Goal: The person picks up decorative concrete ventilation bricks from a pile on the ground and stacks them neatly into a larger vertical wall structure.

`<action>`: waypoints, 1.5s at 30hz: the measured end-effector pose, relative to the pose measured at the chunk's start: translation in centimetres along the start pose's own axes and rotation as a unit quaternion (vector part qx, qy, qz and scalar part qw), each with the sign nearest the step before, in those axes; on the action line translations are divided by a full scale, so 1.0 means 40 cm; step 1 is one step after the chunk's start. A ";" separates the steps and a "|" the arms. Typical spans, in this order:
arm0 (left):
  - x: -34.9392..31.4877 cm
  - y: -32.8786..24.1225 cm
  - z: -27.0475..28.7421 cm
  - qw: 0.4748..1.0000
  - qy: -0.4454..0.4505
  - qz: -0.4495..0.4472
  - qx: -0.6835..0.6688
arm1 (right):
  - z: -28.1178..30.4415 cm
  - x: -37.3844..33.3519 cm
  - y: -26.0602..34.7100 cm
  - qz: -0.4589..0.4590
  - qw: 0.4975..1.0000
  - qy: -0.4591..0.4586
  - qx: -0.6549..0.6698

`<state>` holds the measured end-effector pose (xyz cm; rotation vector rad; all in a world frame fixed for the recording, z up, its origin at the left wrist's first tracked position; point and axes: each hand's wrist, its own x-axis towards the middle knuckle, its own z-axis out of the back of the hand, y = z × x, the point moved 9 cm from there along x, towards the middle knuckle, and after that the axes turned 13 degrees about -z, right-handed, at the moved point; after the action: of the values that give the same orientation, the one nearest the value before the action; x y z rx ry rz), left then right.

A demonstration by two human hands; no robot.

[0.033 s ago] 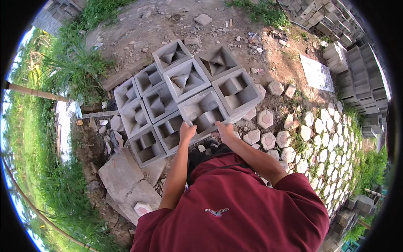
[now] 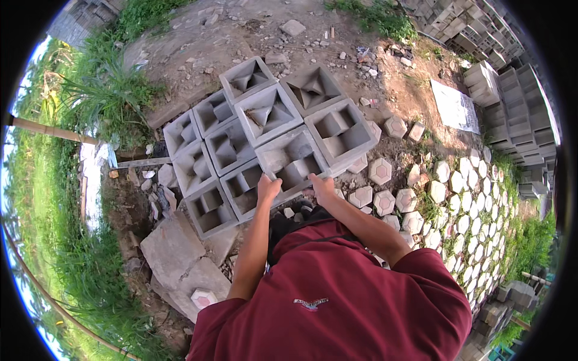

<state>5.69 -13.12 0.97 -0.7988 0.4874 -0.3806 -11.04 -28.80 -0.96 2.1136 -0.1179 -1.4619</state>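
Grey square concrete vent blocks with angled hollows lie grouped in front of me. My left hand (image 2: 269, 188) grips the near edge of one concrete vent block (image 2: 280, 149) by its left corner, fingers curled over the rim. Closer to the right corner of that edge, my right hand (image 2: 323, 185) is closed on the same block. This block sits higher than the vent block (image 2: 242, 186) to its left and touches the light-rimmed vent block (image 2: 268, 114) beyond it. Another vent block (image 2: 340, 132) adjoins it on the right. The undersides of my fingers are hidden.
Hexagonal pavers (image 2: 380, 171) spread over the ground to my right. Broken concrete slabs (image 2: 174, 246) lie at the near left, beside grass (image 2: 90, 265). Stacked blocks (image 2: 521, 102) stand at the far right, near a pale sheet (image 2: 454, 105). Stones dot the dirt ahead.
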 end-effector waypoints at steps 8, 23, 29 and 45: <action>0.013 0.010 0.004 0.999 -0.020 0.014 -0.027 | -0.029 0.001 0.003 -0.007 0.998 0.032 -0.048; -0.043 0.007 -0.061 0.934 -0.128 0.040 -0.330 | 0.042 0.024 0.047 -0.072 0.990 0.054 -0.105; -0.047 0.043 -0.060 0.946 -0.154 0.042 -0.281 | 0.020 0.018 0.058 -0.046 0.990 0.062 -0.114; -0.038 0.042 -0.052 0.957 -0.134 0.024 -0.257 | 0.010 0.019 0.067 -0.036 0.998 0.004 -0.053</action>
<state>3.52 -12.50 -1.15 -1.3194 0.3511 -0.0905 -10.47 -31.48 -0.39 2.0568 0.0372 -1.4684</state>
